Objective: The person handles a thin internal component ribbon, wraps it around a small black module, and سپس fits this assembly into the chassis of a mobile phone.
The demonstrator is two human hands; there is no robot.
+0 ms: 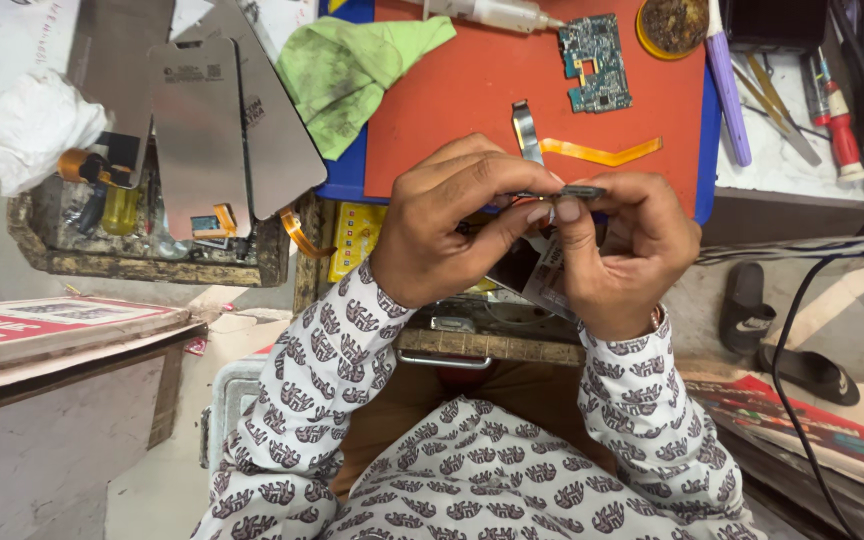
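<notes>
Below, a patterned shirt fills the bottom of the view, both sleeves rising toward the middle where the two hands meet above the near edge of the surface [742, 190]. On it lies a red mat [452, 90], carrying a green cloth [352, 60], a small circuit board [595, 62] and an orange flex strip [602, 153]; two grey phone back panels [222, 130] lean to the left. The left hand [452, 230] curls inward from the left, knuckles up, thumb and fingers pressed together on a small flat dark part [580, 191]. The right hand [627, 250] bends at the wrist, its thumb and forefinger pinching the same part from the other side. That part lies nearly level, long axis running left to right, seen edge-on. Its left end is hidden behind the fingers, so its shape is hard to make out, and something pale under the hands is mostly covered.
</notes>
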